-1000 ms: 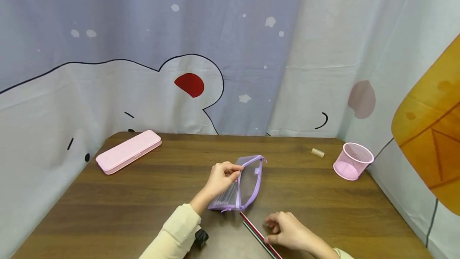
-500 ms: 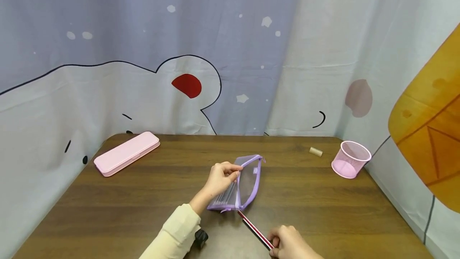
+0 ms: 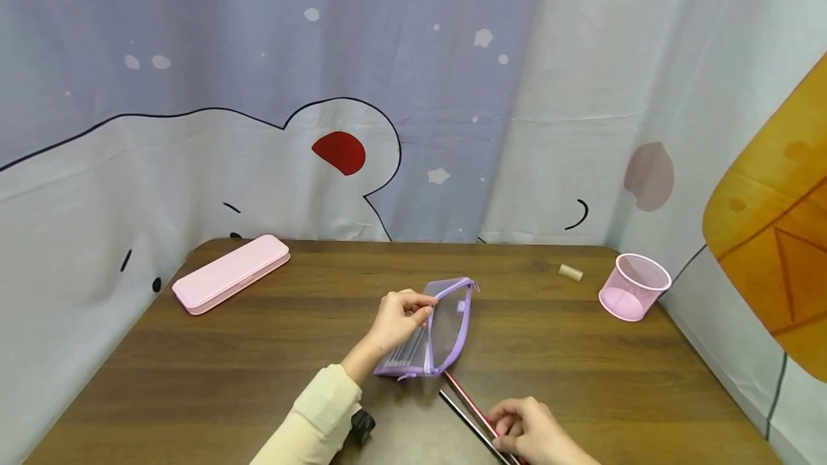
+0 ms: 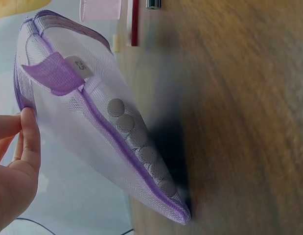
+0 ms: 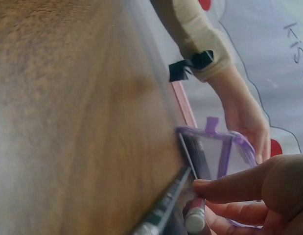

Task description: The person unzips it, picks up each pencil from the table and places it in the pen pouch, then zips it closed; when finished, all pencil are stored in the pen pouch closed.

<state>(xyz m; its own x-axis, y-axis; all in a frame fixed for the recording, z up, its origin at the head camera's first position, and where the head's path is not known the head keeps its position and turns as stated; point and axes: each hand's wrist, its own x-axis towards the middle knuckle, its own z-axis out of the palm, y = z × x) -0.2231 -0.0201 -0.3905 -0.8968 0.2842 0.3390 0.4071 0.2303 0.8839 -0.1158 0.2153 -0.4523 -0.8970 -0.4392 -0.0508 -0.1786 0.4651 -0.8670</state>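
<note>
A see-through mesh pouch with purple trim (image 3: 446, 336) lies on the table, its zip mouth spread wide and facing right. My left hand (image 3: 395, 321) pinches the mouth's edge between thumb and fingers. Several round grey ends (image 4: 126, 123) show through the mesh at the pouch's bottom. My right hand (image 3: 536, 429) holds a red pencil (image 3: 466, 400) between thumb and fingers; its far tip is right at the mouth's near corner. The pencil's white rear end (image 5: 195, 221) shows in the right wrist view. Alongside it on the left lies a dark pencil (image 3: 472, 425).
A pink pencil box (image 3: 231, 273) lies at the back left of the wooden table (image 3: 258, 350). At the back right are a pink mesh cup (image 3: 633, 289) and a small tan cylinder (image 3: 571, 273). Printed curtains (image 3: 413, 56) hang behind the table.
My right hand came down onto the red pencil, drew back, then moved slightly forward. The red pencil's tip now reaches the pouch mouth, spread apart from the dark pencil. My left hand stayed put.
</note>
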